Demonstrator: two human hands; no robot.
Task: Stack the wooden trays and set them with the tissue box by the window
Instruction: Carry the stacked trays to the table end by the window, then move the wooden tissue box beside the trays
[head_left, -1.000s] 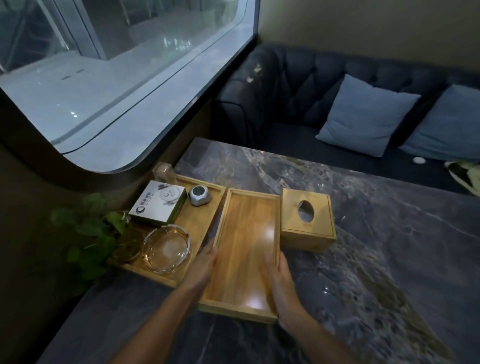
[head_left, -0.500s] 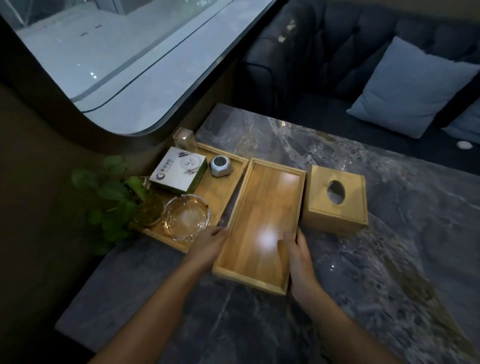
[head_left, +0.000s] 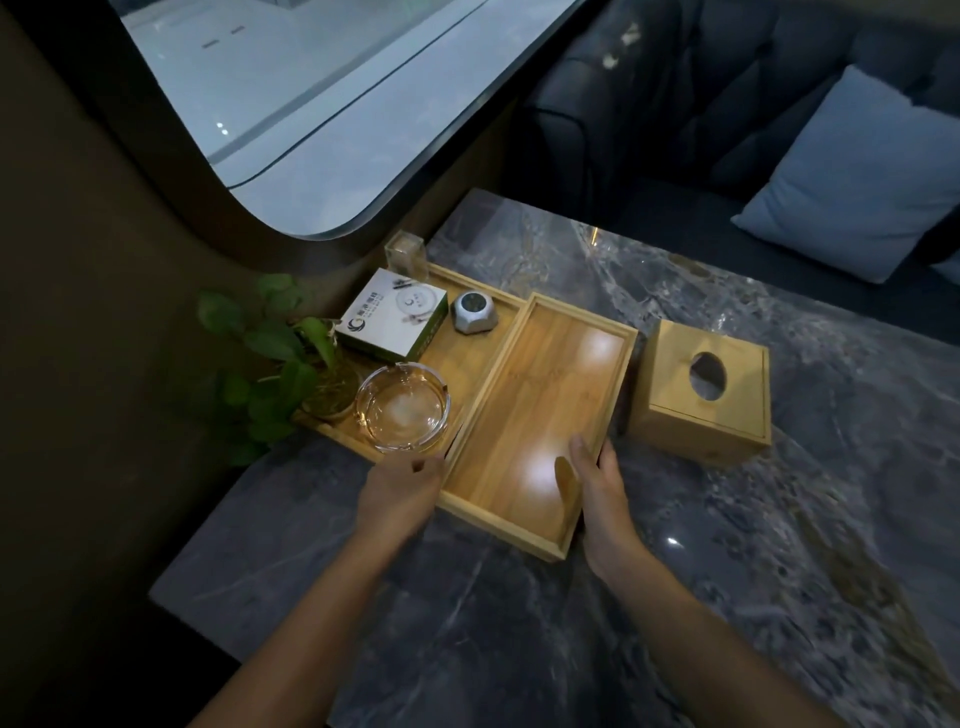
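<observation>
An empty wooden tray (head_left: 540, 395) lies on the marble table, its long left rim against a second wooden tray (head_left: 467, 358) loaded with small items under the window. My left hand (head_left: 402, 486) grips the empty tray's near left edge. My right hand (head_left: 597, 483) grips its near right rim, thumb inside the tray. A wooden tissue box (head_left: 706, 395) with an oval hole in its top stands just right of the empty tray, a narrow gap between them.
The loaded tray carries a glass ashtray (head_left: 402, 408), a white-and-green box (head_left: 392, 314), a small grey device (head_left: 474, 312), a clear holder (head_left: 405, 252) and a potted plant (head_left: 280, 358). A dark sofa with blue cushions (head_left: 852, 176) lies beyond the table.
The empty tray has slid left until its rim meets the loaded tray, both hands still on its near end. The view has tilted down and to the left.
</observation>
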